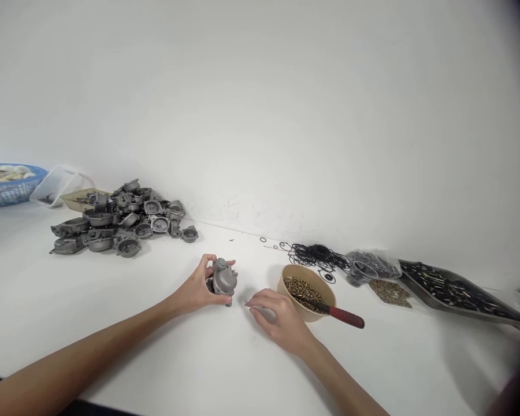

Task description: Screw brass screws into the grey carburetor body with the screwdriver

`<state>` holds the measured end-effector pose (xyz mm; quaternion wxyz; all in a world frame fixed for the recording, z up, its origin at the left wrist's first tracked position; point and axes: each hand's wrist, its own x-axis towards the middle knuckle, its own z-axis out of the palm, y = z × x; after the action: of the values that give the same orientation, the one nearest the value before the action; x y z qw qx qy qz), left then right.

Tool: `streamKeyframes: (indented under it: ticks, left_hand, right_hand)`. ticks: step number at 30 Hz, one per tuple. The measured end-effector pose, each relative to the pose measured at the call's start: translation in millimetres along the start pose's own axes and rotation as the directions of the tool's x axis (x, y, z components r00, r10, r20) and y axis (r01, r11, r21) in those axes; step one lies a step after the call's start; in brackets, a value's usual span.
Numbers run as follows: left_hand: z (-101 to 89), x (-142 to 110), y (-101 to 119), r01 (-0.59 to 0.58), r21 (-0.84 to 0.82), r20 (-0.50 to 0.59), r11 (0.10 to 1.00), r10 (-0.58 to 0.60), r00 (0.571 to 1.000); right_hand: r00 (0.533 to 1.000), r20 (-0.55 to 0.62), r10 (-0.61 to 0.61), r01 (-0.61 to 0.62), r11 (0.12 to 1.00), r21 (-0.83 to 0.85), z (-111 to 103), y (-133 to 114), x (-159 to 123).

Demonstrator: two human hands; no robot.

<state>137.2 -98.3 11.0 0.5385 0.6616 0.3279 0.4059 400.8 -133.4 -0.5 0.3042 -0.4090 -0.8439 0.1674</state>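
Observation:
My left hand [199, 289] grips a small grey cast-metal part [223, 278] and holds it upright on the white table [156, 323]. A little to its right, my right hand [277, 318] rests on the table with thumb and forefinger pinched on something tiny, perhaps a small screw [247, 303]. Just beyond the right hand stands a tan bowl [286, 276] of small brass screws. A tool with a red handle [345, 316] lies across the bowl's rim.
A heap of grey metal castings [121, 222] lies at the back left, with a blue basket [8, 188] and a clear tub [58, 185] beyond. Black rubber O-rings [316, 255], a plastic bag [372, 266], loose brass screws [390, 293] and a dark tray [455, 292] sit right.

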Motion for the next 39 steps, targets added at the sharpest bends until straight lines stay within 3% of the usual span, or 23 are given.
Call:
streamKeyframes:
  ticks: [4, 7, 13, 20, 24, 28, 34, 39]
  left_hand:
    - [-3.8, 1, -11, 0.012, 0.027, 0.023, 1.000, -0.013, 1.000]
    - [-10.2, 1, -19, 0.011, 0.044, 0.040, 0.999, -0.013, 0.999]
    - [-20.6, 2, -32, -0.007, 0.041, 0.056, 0.999, 0.004, 0.998]
    - [-17.0, -1, -25, -0.029, 0.023, 0.090, 0.999, 0.027, 0.996]
    - [-16.2, -2, -15, -0.038, 0.024, 0.128, 0.999, 0.035, 0.991]
    - [-15.6, -3, -10, -0.037, 0.051, 0.076, 0.998, 0.033, 0.997]
    - [-23.7, -5, -4, -0.054, -0.032, 0.113, 0.998, 0.057, 0.992]
    - [-35.8, -2, -6, -0.038, -0.084, 0.197, 0.996, 0.054, 0.979]
  right_hand:
    - [0.999, -0.030, -0.013, 0.012, 0.999, -0.034, -2, 0, 1]
    - [0.994, -0.107, 0.016, -0.027, 0.995, -0.098, -15, 3, 1]
    - [0.938, -0.293, 0.184, -0.273, 0.913, -0.302, -57, 24, -2]
    - [0.877, -0.182, 0.445, -0.468, 0.700, -0.539, -60, 33, 2]
    - [0.811, -0.073, 0.580, -0.484, 0.597, -0.639, -65, 30, 23]
    - [0.722, 0.033, 0.691, -0.473, 0.528, -0.705, -69, 29, 49]
    - [0.607, 0.013, 0.795, -0.533, 0.419, -0.735, -63, 30, 56]
    - [0.600, -0.066, 0.798, -0.569, 0.367, -0.736, -58, 47, 48]
